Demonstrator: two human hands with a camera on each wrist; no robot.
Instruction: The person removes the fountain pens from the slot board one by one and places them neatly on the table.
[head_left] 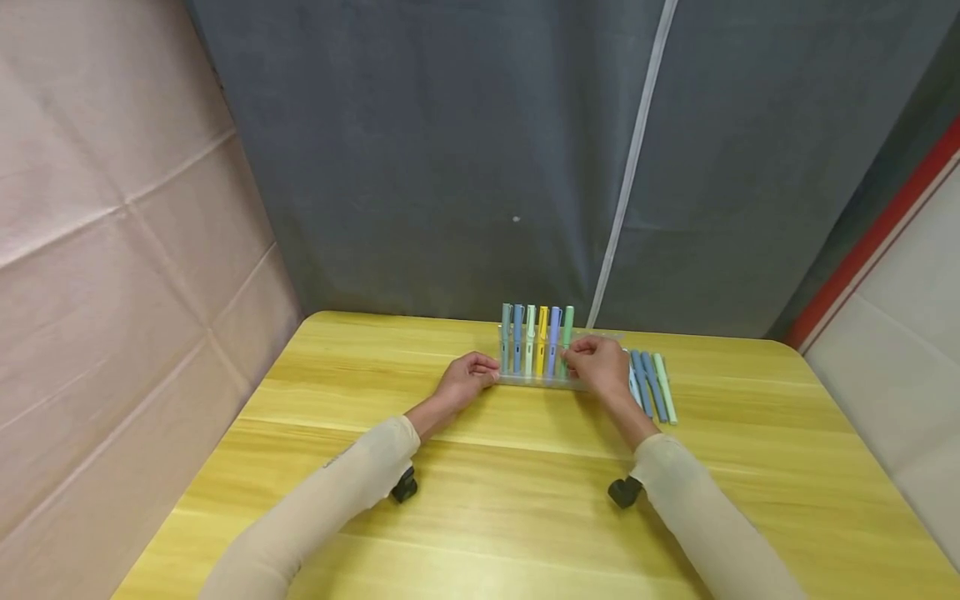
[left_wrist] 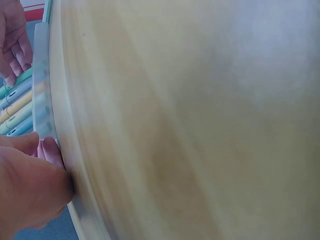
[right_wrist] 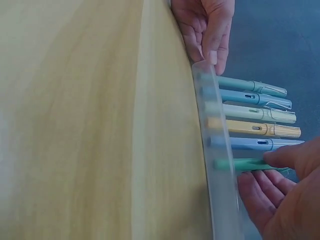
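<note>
Head view: a person sits at a yellow wooden table (head_left: pixel 480 500) with both hands at a clear pen rack (head_left: pixel 540 382).
Left hand (head_left: pixel 468 377): its fingers are curled on the left end of the rack and hold it steady. The left wrist view is blurry, but the fingertips (left_wrist: pixel 50 150) seem to press on the rack's end.
Pen rack: long, see-through plastic, near the far edge of the table. Six pens stand up in it in a row.
Pens in the rack, left to right: teal pen (head_left: pixel 506 337), blue pen (head_left: pixel 517 337), pale green pen (head_left: pixel 530 337), yellow pen (head_left: pixel 542 337), purple pen (head_left: pixel 554 337), green pen (head_left: pixel 567 329).
Right hand (head_left: pixel 600 362): thumb and fingers pinch the green pen, the last one in the row. The right wrist view shows this pen (right_wrist: pixel 240 164) with its tip in the rack.
Loose pens (head_left: pixel 654 387): a few more lie flat on the table just right of the right hand.
Step now: it looks like the green pen is going into its slot.
Next move: I think the pen needs a straight push down until it sits as firmly as the others. Then the right hand can let go and pick up a loose pen while the left hand holds the rack.
</note>
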